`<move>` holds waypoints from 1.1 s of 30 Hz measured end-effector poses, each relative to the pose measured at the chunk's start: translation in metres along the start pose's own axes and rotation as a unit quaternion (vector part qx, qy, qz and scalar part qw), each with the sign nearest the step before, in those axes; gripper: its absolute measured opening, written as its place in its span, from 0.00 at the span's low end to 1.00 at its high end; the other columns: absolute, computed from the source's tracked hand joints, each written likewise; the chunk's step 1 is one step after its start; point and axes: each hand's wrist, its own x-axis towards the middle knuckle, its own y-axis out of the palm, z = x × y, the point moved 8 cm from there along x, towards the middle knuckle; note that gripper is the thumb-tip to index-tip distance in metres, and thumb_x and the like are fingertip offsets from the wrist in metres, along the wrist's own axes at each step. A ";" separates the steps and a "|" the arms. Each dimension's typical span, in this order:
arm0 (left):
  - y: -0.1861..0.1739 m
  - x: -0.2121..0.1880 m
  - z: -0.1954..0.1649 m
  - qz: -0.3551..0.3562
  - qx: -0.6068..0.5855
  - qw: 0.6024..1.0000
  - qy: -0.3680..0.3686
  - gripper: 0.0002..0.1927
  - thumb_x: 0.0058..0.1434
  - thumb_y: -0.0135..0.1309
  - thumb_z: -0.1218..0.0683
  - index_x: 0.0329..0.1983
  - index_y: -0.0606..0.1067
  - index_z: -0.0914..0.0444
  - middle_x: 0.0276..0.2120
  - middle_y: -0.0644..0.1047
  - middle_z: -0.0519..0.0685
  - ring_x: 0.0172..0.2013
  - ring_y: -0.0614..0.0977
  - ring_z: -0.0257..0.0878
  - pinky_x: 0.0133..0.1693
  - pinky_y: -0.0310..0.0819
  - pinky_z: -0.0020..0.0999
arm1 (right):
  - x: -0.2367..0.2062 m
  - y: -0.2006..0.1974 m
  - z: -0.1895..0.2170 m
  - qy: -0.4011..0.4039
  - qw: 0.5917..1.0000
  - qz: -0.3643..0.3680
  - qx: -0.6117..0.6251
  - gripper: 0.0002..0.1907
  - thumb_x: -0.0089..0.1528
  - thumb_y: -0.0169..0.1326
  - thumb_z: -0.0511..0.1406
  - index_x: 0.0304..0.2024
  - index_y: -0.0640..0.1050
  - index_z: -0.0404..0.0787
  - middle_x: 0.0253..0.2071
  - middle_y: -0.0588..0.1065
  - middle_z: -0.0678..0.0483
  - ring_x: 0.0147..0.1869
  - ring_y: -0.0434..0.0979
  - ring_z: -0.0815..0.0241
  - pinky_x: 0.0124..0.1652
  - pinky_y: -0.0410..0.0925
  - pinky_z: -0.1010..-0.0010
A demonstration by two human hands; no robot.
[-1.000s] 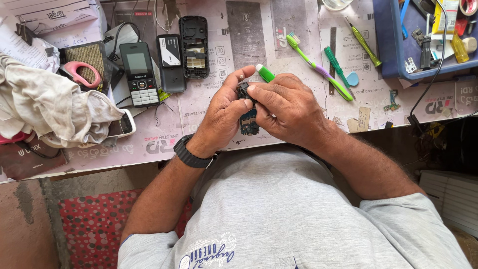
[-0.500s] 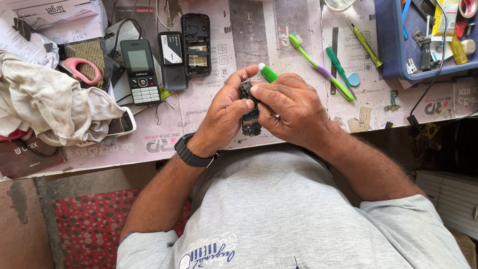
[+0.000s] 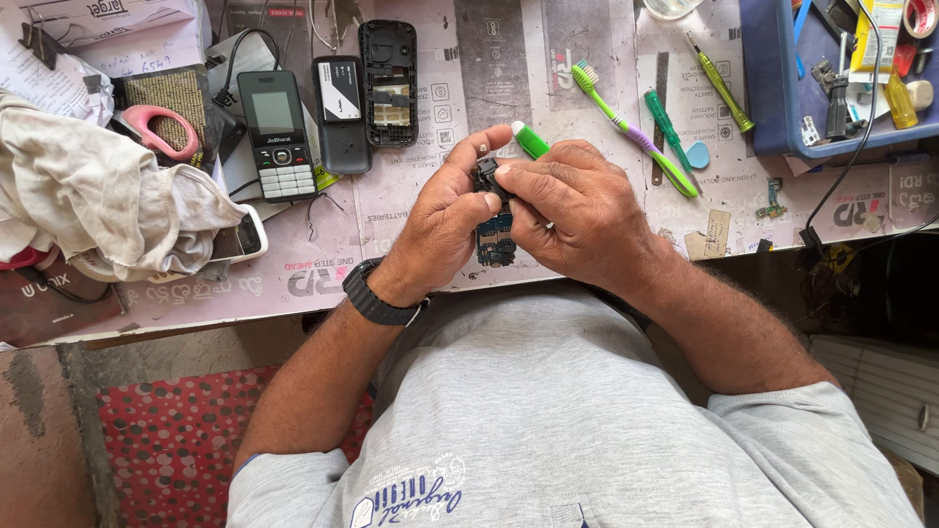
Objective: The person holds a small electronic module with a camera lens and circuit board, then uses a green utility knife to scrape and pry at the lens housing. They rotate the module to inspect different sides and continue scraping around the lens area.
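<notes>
On the surface lie one keypad phone (image 3: 275, 133), two green screwdrivers (image 3: 721, 84), one toothbrush (image 3: 631, 127) and one pink scissors (image 3: 156, 127).

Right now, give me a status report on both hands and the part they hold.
Left hand and right hand both gripping small phone circuit board above table edge. Green tool in right hand. Nothing blocking; toothbrush lies apart.

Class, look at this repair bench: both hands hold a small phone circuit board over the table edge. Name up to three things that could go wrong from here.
1. The circuit board sits between the left hand and right hand right at the table edge; a slip could drop it into the lap or onto the floor.
2. Bare fingers press the board, so smudging or bending is possible.
3. The green tool tucked in the right hand might scrape parts.
</notes>
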 end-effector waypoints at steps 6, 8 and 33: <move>0.000 -0.001 0.000 -0.002 -0.010 1.000 0.000 0.36 0.62 0.41 0.63 0.75 0.51 0.73 0.57 0.69 0.59 0.57 0.76 0.37 0.58 0.78 0.31 | 0.001 0.000 0.001 -0.004 1.000 0.003 -0.006 0.14 0.62 0.60 0.27 0.51 0.78 0.33 0.46 0.81 0.46 0.46 0.81 0.50 0.49 0.74 0.59; 0.000 -0.001 0.000 0.000 -0.011 1.000 0.002 0.36 0.62 0.41 0.63 0.75 0.51 0.73 0.58 0.68 0.59 0.57 0.76 0.38 0.58 0.78 0.31 | 0.002 0.000 0.001 -0.005 1.000 0.004 -0.007 0.14 0.62 0.60 0.27 0.51 0.78 0.33 0.45 0.81 0.46 0.45 0.81 0.51 0.48 0.74 0.60; 0.001 0.000 -0.001 0.013 -0.025 1.000 -0.002 0.35 0.63 0.42 0.62 0.75 0.52 0.72 0.57 0.70 0.59 0.57 0.77 0.38 0.58 0.79 0.32 | 0.002 -0.001 -0.002 -0.013 1.000 0.007 0.001 0.13 0.63 0.59 0.27 0.50 0.77 0.33 0.44 0.81 0.46 0.44 0.81 0.52 0.47 0.74 0.60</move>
